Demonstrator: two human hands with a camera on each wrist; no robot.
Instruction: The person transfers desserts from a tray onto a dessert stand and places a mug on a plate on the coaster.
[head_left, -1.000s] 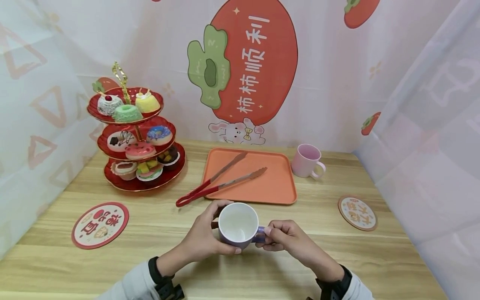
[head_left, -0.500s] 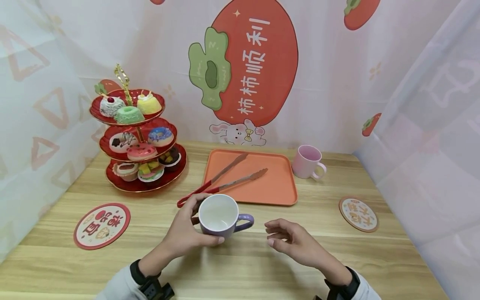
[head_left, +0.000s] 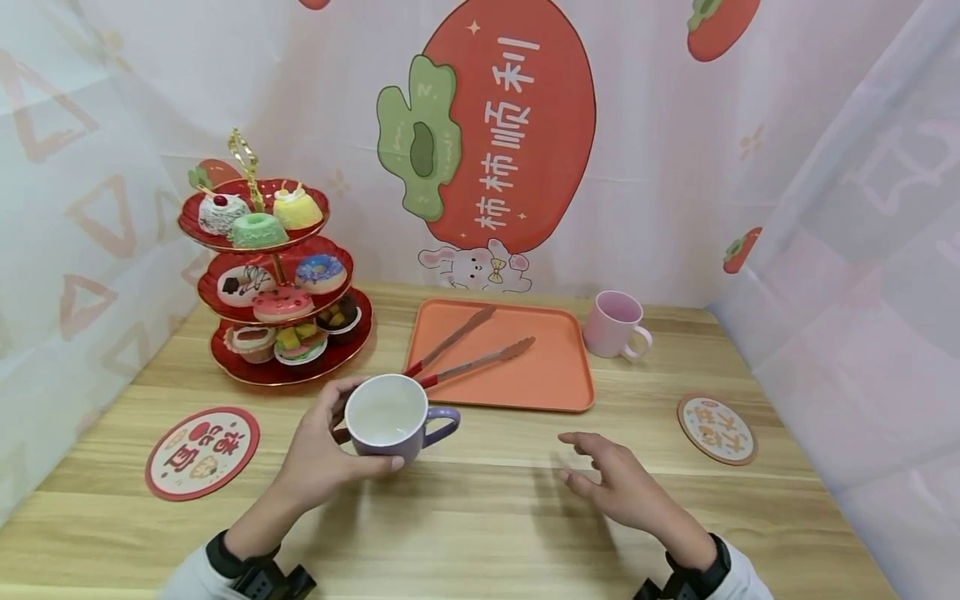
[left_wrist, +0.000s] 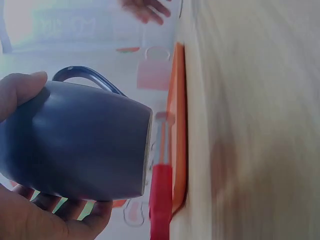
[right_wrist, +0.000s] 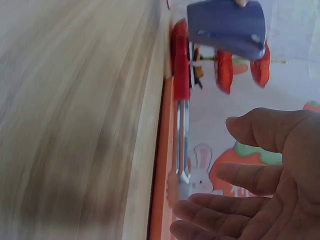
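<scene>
My left hand (head_left: 318, 454) grips a purple mug (head_left: 386, 417) round its body, thumb on the near side and fingers behind. The mug is upright, white inside, with its handle pointing right; in the left wrist view its dark outer wall (left_wrist: 80, 142) fills much of the picture, raised off the table. My right hand (head_left: 626, 483) hovers above the table to the right, fingers loosely spread and holding nothing. In the right wrist view its fingers (right_wrist: 250, 177) are apart. Red-handled tongs (head_left: 480, 362) lie across the orange tray (head_left: 555, 387) behind the mug, their handle end hidden by it.
At the back left stands a red three-tier stand (head_left: 277, 379) with several cakes and donuts. A pink mug (head_left: 611, 325) sits right of the tray. One round coaster (head_left: 202, 454) lies at the left, another coaster (head_left: 717, 429) at the right. Printed cloth surrounds the table.
My right hand has let go of the mug's handle and drawn away to the right, its fingers opening. My left hand has carried the mug to the left.
</scene>
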